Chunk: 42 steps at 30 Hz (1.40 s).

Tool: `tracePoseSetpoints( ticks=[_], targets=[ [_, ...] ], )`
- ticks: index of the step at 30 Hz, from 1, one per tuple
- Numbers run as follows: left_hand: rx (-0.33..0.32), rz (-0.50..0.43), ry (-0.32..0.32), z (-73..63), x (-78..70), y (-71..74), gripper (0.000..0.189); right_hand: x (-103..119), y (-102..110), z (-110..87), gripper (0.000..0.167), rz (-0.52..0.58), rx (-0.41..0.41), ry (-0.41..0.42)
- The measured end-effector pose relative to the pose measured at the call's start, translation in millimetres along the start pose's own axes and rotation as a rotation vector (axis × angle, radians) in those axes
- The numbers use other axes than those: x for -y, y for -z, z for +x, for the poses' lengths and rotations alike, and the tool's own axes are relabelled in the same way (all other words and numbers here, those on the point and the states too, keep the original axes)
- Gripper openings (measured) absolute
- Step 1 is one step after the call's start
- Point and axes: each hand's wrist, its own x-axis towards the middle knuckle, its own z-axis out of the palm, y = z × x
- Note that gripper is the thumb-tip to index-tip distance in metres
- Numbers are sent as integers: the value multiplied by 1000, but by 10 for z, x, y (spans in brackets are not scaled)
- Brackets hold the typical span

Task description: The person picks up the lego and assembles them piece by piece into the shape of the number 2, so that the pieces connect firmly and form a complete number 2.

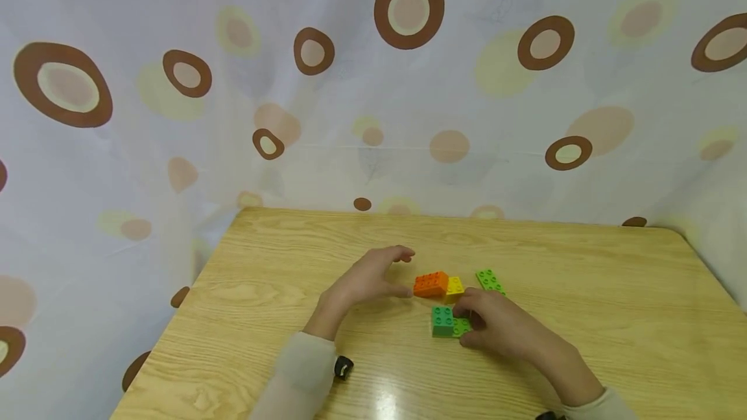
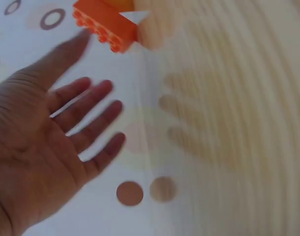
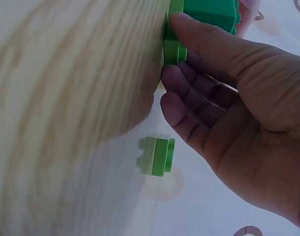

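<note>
My left hand [image 1: 367,277] is held with its fingers spread and thumb apart, just left of an orange toy building brick [image 1: 430,284]. In the left wrist view its palm holds nothing, and the thumb tip overlaps the studs of the orange brick. A yellow brick [image 1: 454,286] adjoins the orange one on its right. My right hand [image 1: 508,323] pinches a thin light green brick [image 3: 171,42] between thumb and fingers, low over the table. On the left part of that thin brick sits a darker green brick [image 1: 441,321]; its studs face up.
Behind my right hand lies another thin light green brick [image 1: 489,279], studs up. The wooden table [image 1: 292,238] has a back edge bordered by a white curtain [image 1: 327,102] with brown rings and pale dots. A dark band [image 1: 343,367] shows at my left wrist.
</note>
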Motion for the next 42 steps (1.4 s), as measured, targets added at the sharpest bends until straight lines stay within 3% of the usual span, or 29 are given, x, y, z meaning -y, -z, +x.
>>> tracePoseSetpoints(
  ticks=[9, 15, 21, 25, 30, 36, 42],
  targets=[
    [12, 89, -24, 92, -64, -116, 54, -22, 77, -44, 32, -2, 8, 4],
    [-48, 193, 6, 111, -133, -201, 39, -53, 94, -50, 34, -2, 9, 20],
    [-84, 175, 35, 95, -191, -182, 27, -53, 95, -48, 35, 8, 12, 26],
    [-94, 140, 12, 39, -299, -86, 26, -59, 106, -51, 35, 9, 17, 24],
    [-93, 133, -62, -56, -526, 13, 26, -72, 132, -64, 37, 25, 27, 11],
    [-56, 214, -134, -146, -755, 3, 29, -102, 205, -120, 44, 103, 74, -8],
    [-33, 265, -136, -177, -805, -43, 28, -175, 391, -246, 50, 110, 90, -57]
  ],
)
